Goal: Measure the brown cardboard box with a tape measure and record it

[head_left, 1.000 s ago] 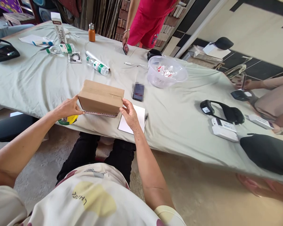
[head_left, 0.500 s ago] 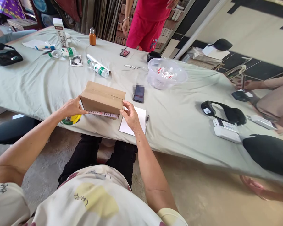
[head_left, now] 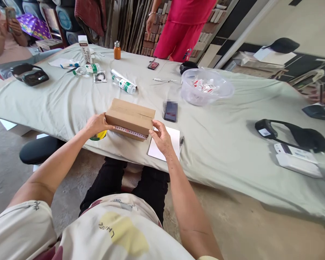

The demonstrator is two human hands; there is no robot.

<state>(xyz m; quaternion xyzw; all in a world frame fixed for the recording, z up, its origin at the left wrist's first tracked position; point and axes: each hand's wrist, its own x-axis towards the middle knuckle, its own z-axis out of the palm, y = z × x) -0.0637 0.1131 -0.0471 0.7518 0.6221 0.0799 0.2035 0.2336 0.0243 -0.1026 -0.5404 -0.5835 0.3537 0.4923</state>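
Observation:
A closed brown cardboard box [head_left: 131, 115] sits near the front edge of a cloth-covered table [head_left: 219, 144]. A measuring tape strip [head_left: 130, 132] runs along the box's near bottom edge. My left hand [head_left: 96, 124] pinches the tape at the box's left corner, with the yellow tape case [head_left: 99, 135] just under it. My right hand [head_left: 160, 136] pinches the tape's other end at the box's right corner, above a white notepad [head_left: 166, 146] with a pen [head_left: 181, 140] beside it.
A dark phone [head_left: 170, 111] lies right of the box, a clear plastic bowl [head_left: 206, 86] behind it. Water bottles [head_left: 124, 83], an orange bottle [head_left: 117, 50], a carton [head_left: 84, 48] and black headsets [head_left: 295, 133] lie about. A person in red [head_left: 186, 29] stands across; others sit at both sides.
The view has shifted, so everything sits further right in the frame. Both hands stay at the box's corners with the tape stretched. The person in red has lifted a hand off the phone on the table.

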